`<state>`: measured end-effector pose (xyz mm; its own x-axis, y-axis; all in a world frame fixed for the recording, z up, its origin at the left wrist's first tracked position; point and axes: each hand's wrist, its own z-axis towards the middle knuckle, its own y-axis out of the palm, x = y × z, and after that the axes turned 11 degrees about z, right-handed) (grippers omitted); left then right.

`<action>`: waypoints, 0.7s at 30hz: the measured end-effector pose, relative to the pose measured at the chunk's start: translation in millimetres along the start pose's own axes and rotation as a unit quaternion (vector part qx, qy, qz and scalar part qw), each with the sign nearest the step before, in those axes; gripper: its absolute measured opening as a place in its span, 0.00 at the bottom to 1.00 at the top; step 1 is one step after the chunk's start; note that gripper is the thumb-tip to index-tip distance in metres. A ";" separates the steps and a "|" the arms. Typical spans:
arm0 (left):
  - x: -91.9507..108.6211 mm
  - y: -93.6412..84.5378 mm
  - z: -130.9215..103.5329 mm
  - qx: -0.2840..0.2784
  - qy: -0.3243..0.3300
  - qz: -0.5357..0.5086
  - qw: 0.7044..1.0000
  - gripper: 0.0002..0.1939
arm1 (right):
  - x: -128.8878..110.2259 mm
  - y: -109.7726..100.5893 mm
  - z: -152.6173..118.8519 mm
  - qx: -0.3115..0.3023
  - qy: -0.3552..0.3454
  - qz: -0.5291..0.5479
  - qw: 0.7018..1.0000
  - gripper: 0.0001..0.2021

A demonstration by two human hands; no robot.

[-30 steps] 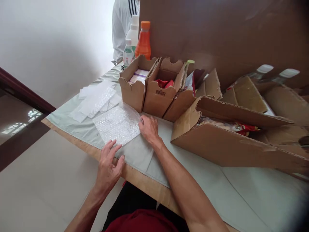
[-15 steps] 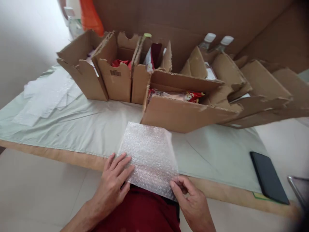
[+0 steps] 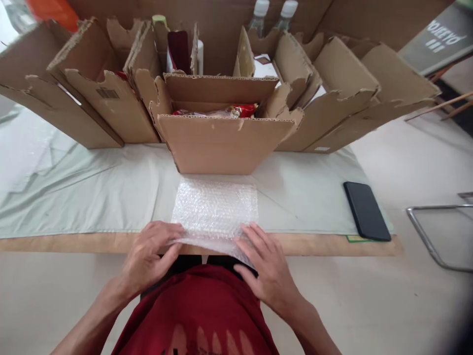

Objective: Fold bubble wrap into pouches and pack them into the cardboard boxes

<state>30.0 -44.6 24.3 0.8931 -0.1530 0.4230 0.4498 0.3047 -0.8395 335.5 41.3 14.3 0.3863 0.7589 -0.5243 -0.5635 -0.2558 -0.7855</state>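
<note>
A clear bubble wrap sheet [image 3: 218, 202] lies on the cloth at the front of the table, its near edge raised and bent over the table's edge. At its near left corner, my left hand [image 3: 153, 251] has that edge between thumb and fingers. My right hand [image 3: 264, 264] rests on the near right part, fingers stretched out over the wrap and thumb apart below. Just beyond the sheet stands an open cardboard box [image 3: 225, 145] with red and clear packets inside.
Several open cardboard bins [image 3: 92, 108] stand in a row behind. White-capped bottles [image 3: 258, 19] rise at the back. A black phone [image 3: 366, 211] lies at the right on the green cloth [image 3: 140, 187]. More bubble wrap [image 3: 25, 143] is piled at left. A metal frame [image 3: 424, 236] stands right.
My view has turned to the right. The wrap's near edge is now lifted and bent. My right hand has gone from pinching its corner to lying with fingers spread over it.
</note>
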 end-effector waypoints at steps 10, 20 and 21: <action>-0.5 2.8 17.1 -0.067 -0.157 -0.076 0.982 0.08 | 14.5 1.5 29.7 0.093 0.299 0.340 0.887 0.13; 7.6 15.0 23.3 -0.003 -0.209 0.011 0.978 0.15 | 23.4 10.6 41.1 0.199 0.337 0.307 0.868 0.26; 6.0 16.1 21.8 0.001 -0.204 0.020 0.979 0.15 | 24.2 12.8 44.1 0.195 0.335 0.284 0.877 0.26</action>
<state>42.6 -20.1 20.8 0.8352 0.2461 0.4917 0.4149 0.3047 -0.8573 305.4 82.8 6.1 0.2309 0.0202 -0.9728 -0.9605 -0.1546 -0.2312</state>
